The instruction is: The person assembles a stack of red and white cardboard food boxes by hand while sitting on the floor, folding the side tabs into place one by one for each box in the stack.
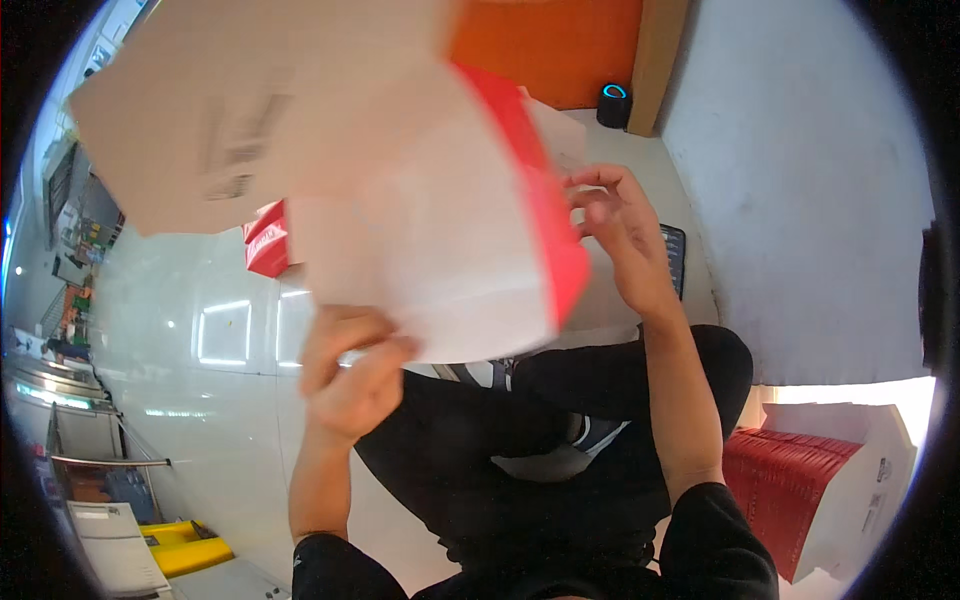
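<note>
A blurred white paperboard sheet [430,250] with a red edge is tilted up in front of my lap. My left hand [350,375] pinches its lower left border between thumb and fingers. Beside the red edge is my right hand [620,230], fingers apart and bent, the fingertips at or just touching that edge. Large brown cardboard [210,150] with dark print fills the upper left; whether it is joined to the white sheet I cannot tell. Behind them a small red-and-white carton [267,240] stands on the floor, partly covered.
At my right, a stack of red-and-white flat cartons [790,480] leans near the pale wall [800,200]. A dark flat device [674,260] lies past my right wrist. A black cylinder with a blue light ring [613,105] stands by the orange panel [550,50]. Yellow objects [185,548] are lower left.
</note>
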`<state>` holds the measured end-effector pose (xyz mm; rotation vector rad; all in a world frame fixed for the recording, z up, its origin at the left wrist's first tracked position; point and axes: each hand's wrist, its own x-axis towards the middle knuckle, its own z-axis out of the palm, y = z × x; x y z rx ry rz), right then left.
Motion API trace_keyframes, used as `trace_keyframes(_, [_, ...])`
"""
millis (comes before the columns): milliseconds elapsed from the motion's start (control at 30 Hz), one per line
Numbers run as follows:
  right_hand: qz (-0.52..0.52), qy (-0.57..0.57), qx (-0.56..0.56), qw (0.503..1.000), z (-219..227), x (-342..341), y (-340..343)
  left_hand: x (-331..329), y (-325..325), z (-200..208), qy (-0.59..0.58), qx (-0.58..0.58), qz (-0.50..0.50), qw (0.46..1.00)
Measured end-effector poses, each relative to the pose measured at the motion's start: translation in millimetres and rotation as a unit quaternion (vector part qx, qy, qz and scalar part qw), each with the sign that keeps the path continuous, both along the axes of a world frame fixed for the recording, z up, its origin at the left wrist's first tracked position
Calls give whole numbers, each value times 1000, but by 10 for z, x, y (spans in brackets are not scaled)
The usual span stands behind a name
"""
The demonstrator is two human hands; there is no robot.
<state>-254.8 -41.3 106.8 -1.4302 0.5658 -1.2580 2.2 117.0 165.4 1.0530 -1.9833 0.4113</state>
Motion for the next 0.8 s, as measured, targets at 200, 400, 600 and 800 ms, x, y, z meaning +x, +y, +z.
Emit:
trace_keyframes(200, [20, -60, 7, 998, -5, 2, 1, -184, -492, -152, 35, 166, -44, 984])
trace_keyframes(400, [-43, 43, -17, 998, -86, 180, -36, -47, -561, -293, 91, 267, -8, 960])
trace_keyframes(600, [-85, 227, -146, 959, -67, 62, -116, -23, -523, -148, -41, 244, 53, 967])
trace_keyframes(800, [-78, 221, -179, 956, -131, 0, -182, -170, -623, -44, -78, 293, 43, 952])
